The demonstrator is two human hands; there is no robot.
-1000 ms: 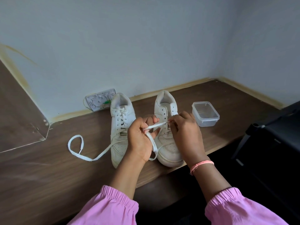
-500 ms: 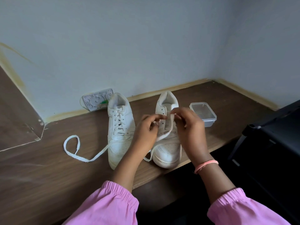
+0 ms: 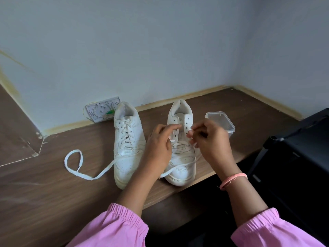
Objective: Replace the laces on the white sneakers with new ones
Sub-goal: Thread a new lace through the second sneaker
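Note:
Two white sneakers stand side by side on the brown desk (image 3: 53,193), toes toward me. The left sneaker (image 3: 127,148) is fully laced. The right sneaker (image 3: 180,163) has lace only through its lowest eyelets. A white flat lace (image 3: 73,163) loops on the desk at the left, crosses the left sneaker's toe and runs to my left hand (image 3: 157,148), which pinches it beside the left eyelet row. My right hand (image 3: 211,141) pinches the lace's other end at the right eyelet row. A strand lies across the right sneaker's toe.
A clear plastic box (image 3: 220,123) stands open just right of the right sneaker. A white printed packet (image 3: 102,111) leans against the wall behind the left sneaker. A black piece of furniture (image 3: 299,157) sits right of the desk; the front edge runs under my wrists.
One second ago the lace was stretched between my hands above the right sneaker's toe. Both hands have since moved up to the eyelet rows, one on each side of the tongue.

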